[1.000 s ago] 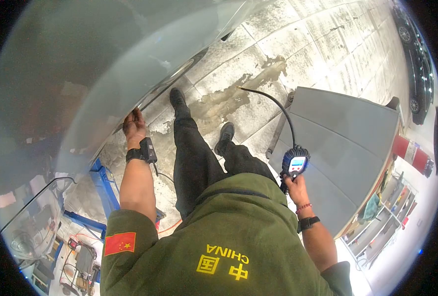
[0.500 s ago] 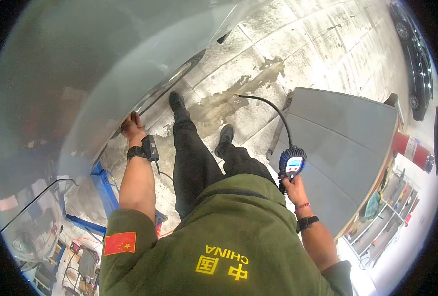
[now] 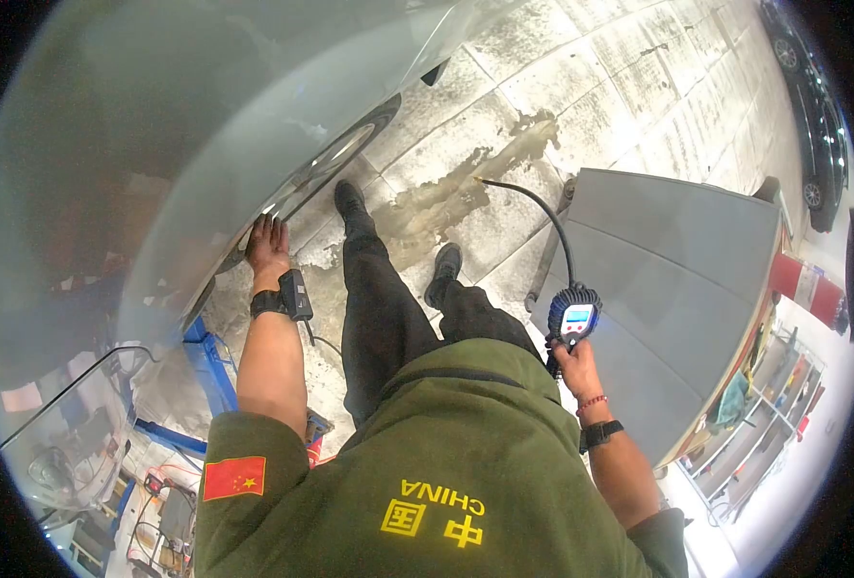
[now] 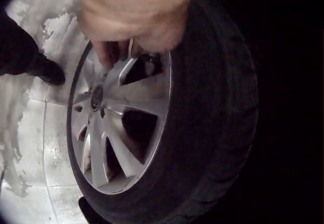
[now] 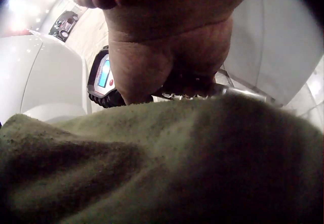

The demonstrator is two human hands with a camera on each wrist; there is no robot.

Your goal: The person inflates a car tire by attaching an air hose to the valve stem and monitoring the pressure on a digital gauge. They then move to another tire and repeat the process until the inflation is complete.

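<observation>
At the side of a grey car (image 3: 157,116), the left hand (image 3: 268,252) reaches to the wheel with its fingers extended. In the left wrist view this hand (image 4: 136,24) is over the silver multi-spoke rim (image 4: 144,95), fingers pointing down at the spokes beside the black tyre (image 4: 207,128); exact fingertip contact is hidden. The right hand (image 3: 578,369) grips the handle of a black gauge (image 3: 577,316) with a lit display, and its black hose (image 3: 554,220) hangs out, brass-coloured tip free. In the right wrist view the gauge (image 5: 103,77) shows beside the hand (image 5: 167,52).
A large grey panelled surface (image 3: 658,260) stands right of the person's legs. Blue metal equipment (image 3: 210,371) is at the lower left, near the left arm. A dark car (image 3: 812,125) is at the far right. Shelving (image 3: 759,414) stands at the lower right.
The left hand's fingers, bunched half a second ago, now lie more extended against the wheel area. The right hand keeps its grip on the gauge; the hose tip has swung slightly right.
</observation>
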